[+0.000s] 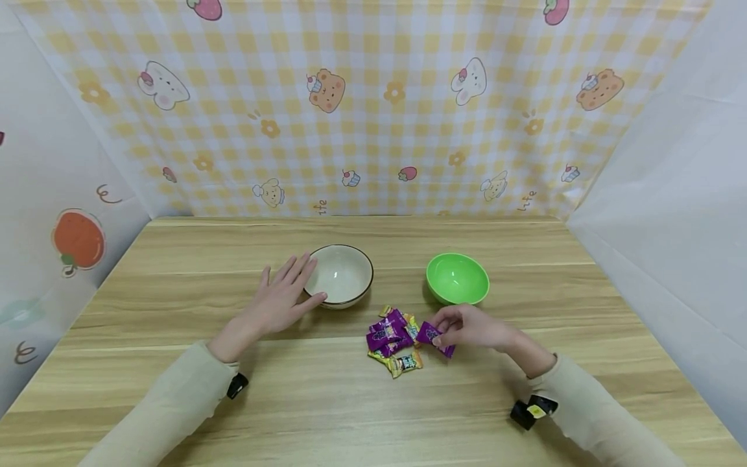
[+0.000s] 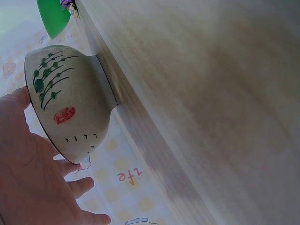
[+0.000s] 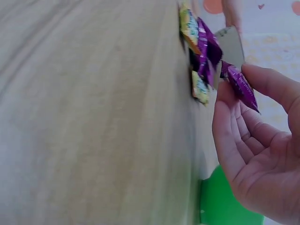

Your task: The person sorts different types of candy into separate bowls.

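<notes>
Between thumb and fingers, my right hand [image 1: 471, 327] pinches a purple wrapped candy [image 3: 241, 86], held just right of a candy pile. That pile [image 1: 387, 332] mixes purple and yellow wrappers on the table. My left hand [image 1: 279, 303] rests its spread, straight fingers against the left rim of a white bowl [image 1: 341, 275]. In the left wrist view this bowl [image 2: 70, 101] shows a painted green leaf pattern and a red mark on its outside. Behind my right hand stands a smaller green bowl [image 1: 458, 277]. No candy shows inside either bowl in the head view.
Everything stands on a wood-grain table [image 1: 280, 402]. A yellow checked cloth [image 1: 373, 143] with cartoon animals hangs along the back edge, and pale cloth [image 1: 671, 162] hangs at the sides. Black straps with small devices [image 1: 533, 410] sit at the wrists.
</notes>
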`<state>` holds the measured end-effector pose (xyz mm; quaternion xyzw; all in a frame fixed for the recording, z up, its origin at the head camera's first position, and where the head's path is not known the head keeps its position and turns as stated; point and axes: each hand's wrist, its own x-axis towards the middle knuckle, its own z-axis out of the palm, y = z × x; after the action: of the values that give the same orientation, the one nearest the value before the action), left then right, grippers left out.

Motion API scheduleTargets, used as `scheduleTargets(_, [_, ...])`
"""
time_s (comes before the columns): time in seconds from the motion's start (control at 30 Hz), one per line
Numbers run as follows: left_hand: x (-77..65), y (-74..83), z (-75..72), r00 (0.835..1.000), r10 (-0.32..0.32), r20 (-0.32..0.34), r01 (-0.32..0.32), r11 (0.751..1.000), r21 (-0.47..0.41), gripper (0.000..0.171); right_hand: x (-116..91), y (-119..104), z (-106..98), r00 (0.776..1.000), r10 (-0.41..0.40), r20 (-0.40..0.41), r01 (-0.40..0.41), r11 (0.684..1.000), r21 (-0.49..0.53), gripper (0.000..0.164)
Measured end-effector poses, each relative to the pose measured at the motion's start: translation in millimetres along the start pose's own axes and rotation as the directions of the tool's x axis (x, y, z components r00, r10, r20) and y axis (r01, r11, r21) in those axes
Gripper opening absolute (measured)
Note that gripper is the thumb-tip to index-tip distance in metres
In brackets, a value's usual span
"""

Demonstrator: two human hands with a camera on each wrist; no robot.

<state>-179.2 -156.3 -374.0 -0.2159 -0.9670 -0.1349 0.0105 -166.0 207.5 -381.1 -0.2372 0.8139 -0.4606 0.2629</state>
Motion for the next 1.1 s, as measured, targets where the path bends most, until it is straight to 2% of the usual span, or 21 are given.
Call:
scheduleTargets(0.3, [-0.3, 0.4, -0.2, 1.000, -0.006, 0.006, 0.006, 1.000, -0.003, 0.076, -2, -12, -13, 0.999, 0.042, -0.015, -0.040, 0.994, 0.105, 0.033])
scheduleTargets(0.6, [-0.2, 0.1, 0.2, 1.000, -0.003, 0.003, 0.003, 1.000, -0.004, 0.076, 6, -28, -22, 0.988, 0.054, -0.143, -0.042, 0.995, 0.086, 0.034])
scheduleTargets(0.9, [0.2, -1.1, 1.8, 1.000, -0.004, 0.002, 0.004, 1.000, 0.007, 0.077, 26, -34, -12, 0.977, 0.057, -0.203, -0.014, 0.979, 0.205, 0.039])
scheduleTargets(1.1, [-0.1, -1.1, 1.5, 1.000, -0.004, 0.002, 0.004, 1.000, 0.004, 0.077, 38, -37, -3, 0.972, 0.062, -0.226, -0.018, 0.981, 0.192, 0.038])
